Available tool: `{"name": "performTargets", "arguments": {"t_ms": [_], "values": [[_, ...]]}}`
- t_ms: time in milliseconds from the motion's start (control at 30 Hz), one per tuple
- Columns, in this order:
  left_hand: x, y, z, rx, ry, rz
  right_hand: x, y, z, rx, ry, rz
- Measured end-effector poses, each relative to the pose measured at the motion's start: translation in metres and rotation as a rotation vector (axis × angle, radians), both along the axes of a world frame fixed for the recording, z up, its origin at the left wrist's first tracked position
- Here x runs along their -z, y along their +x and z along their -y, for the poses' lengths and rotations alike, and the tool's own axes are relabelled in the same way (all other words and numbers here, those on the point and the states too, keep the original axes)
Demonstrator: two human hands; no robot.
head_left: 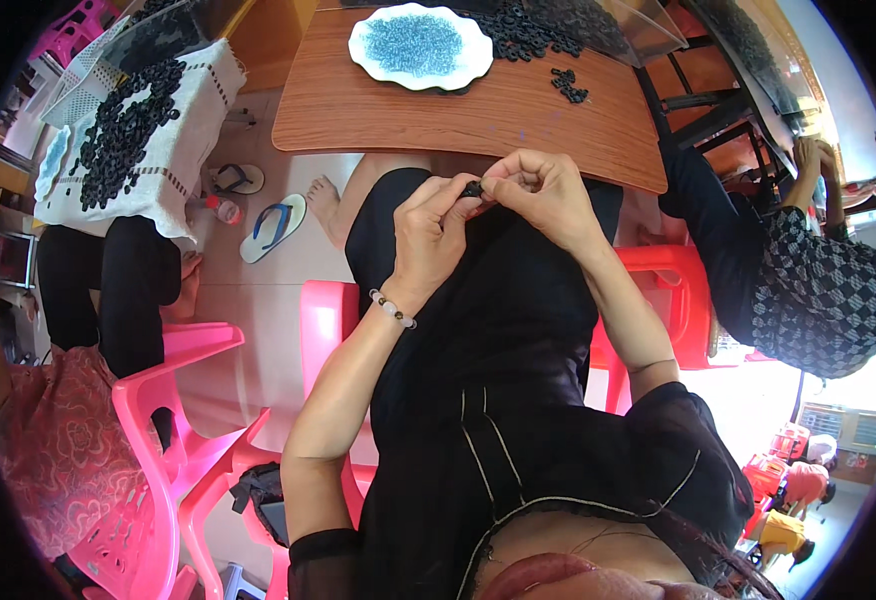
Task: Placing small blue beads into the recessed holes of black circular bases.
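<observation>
Above my lap, just short of the table edge, both hands meet around a small black piece (472,189). My left hand (430,232) pinches this piece between thumb and fingertips. Close against it, the thumb and index finger of my right hand (550,200) are pressed together; anything between them is too small to make out. On the wooden table (398,118) stands a white scalloped plate (477,62) covered with tiny bluish clear bits. Beside it lies a pile of black ring-like pieces (530,32), with a smaller black cluster (569,86) nearer me.
At left, a cloth-covered table (194,118) bears many black pieces (126,135), and a person sits there on a pink chair (148,425). Another person in a checked top (820,285) sits at right. Sandals (274,228) lie on the floor. A red chair (693,300) stands right.
</observation>
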State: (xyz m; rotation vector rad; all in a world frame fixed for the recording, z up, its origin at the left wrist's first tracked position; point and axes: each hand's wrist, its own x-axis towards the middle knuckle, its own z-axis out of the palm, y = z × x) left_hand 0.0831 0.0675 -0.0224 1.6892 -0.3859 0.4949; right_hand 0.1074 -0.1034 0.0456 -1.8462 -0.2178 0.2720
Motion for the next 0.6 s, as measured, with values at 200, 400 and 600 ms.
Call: {"name": "performTargets", "arguments": {"t_ms": [200, 400, 600], "values": [[0.002, -0.001, 0.001, -0.005, -0.019, 0.025, -0.004, -0.005, -0.006, 0.042, -0.089, 0.122], [0.004, -0.006, 0.001, 0.042, 0.007, -0.012, -0.016, -0.011, -0.009, 0.013, -0.283, 0.151], [0.009, -0.007, 0.007, 0.014, -0.024, 0.046, -0.013, -0.015, -0.008, -0.007, -0.314, 0.218]]}}
